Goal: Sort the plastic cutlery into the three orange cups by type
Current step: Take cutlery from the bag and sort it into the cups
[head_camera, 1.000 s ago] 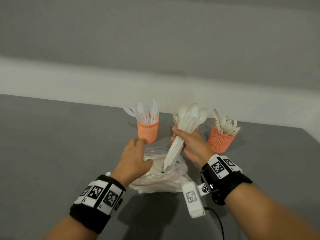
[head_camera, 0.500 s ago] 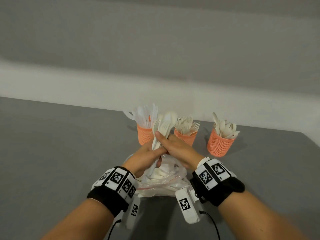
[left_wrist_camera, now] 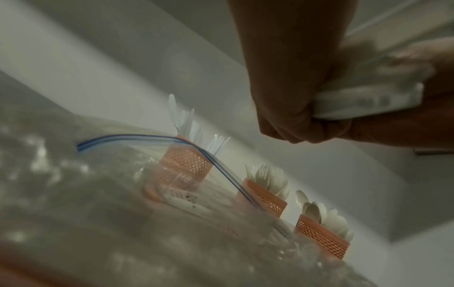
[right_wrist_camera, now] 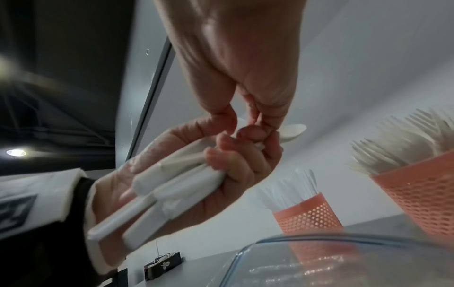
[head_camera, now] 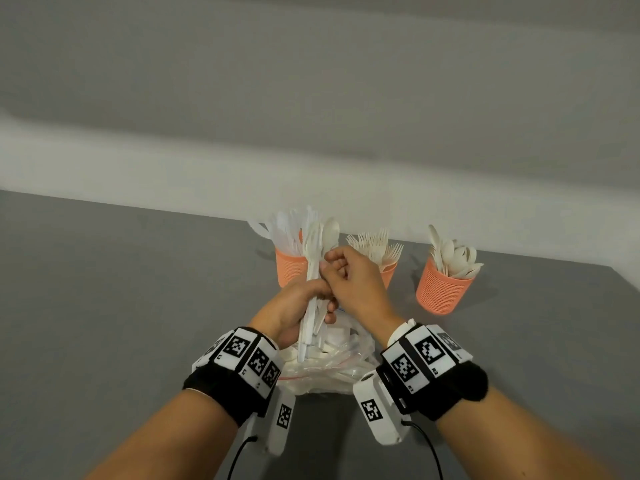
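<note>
Three orange mesh cups stand in a row at the back of the grey table: knives (head_camera: 290, 270), forks (head_camera: 388, 273), spoons (head_camera: 441, 289). My left hand (head_camera: 298, 308) grips a bundle of white cutlery (head_camera: 312, 258) upright, just in front of the knife cup. My right hand (head_camera: 349, 278) pinches a spoon (head_camera: 330, 232) near the bundle's top, fingers curled. In the right wrist view the left hand (right_wrist_camera: 233, 184) wraps the handles (right_wrist_camera: 167, 190). A clear zip bag (head_camera: 334, 367) with more cutlery lies under both hands.
A pale wall runs close behind the cups. The table's right edge (head_camera: 620, 282) lies beyond the spoon cup. Cables trail from both wrist cameras toward me. A small dark box (right_wrist_camera: 163, 266) sits far off in the right wrist view.
The bundle went from my right hand into my left hand. Both hands moved left, from before the fork cup to before the knife cup. The right hand now pinches at the bundle's top.
</note>
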{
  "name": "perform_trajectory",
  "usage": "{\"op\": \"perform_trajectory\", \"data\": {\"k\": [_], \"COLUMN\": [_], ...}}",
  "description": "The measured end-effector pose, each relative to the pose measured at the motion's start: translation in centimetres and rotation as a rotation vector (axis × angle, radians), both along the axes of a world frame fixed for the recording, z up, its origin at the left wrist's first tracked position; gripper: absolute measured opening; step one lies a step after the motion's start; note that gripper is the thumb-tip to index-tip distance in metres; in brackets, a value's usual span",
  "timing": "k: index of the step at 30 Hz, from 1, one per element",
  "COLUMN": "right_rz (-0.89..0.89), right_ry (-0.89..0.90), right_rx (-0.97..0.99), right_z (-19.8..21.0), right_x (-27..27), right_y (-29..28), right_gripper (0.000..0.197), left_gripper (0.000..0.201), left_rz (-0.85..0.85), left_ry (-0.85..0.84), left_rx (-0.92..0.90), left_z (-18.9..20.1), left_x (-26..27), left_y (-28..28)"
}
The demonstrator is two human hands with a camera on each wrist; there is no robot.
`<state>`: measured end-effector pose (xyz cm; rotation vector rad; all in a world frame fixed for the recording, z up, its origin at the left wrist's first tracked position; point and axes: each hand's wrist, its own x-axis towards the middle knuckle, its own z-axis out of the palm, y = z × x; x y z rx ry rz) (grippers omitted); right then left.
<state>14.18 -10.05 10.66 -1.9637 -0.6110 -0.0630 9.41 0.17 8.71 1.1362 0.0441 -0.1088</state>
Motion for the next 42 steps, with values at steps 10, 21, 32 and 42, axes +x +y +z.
{"op": "perform_trajectory", "data": {"k": [10, 21, 32, 42], "right_rz": [0.067, 0.012, 0.123, 0.132], "right_ry": [0.211, 0.358, 0.311, 0.309], "right_rx": [0.023, 0.239, 0.313, 0.330], "right_z": [0.1, 0.0, -0.2, -0.2], "right_x": [0.1, 0.3, 0.1, -0.1], "right_y": [0.7, 1.1, 2.0, 2.9], "right_gripper": [0.007, 0.013, 0.014, 0.017], "left_gripper": [0.041, 0.028, 0.015, 0.017], "left_rz": [0.010, 0.091, 0.113, 0.105], "left_ry": [0.023, 0.117, -0.014, -0.003], "left_rx": [0.025, 0.039, 0.129, 0.203], "left_z": [-0.9, -0.3, -0.7, -0.5], "left_x": [-0.4, -0.6, -0.3, -0.9], "left_y": [0.3, 0.9, 1.4, 1.8]}}
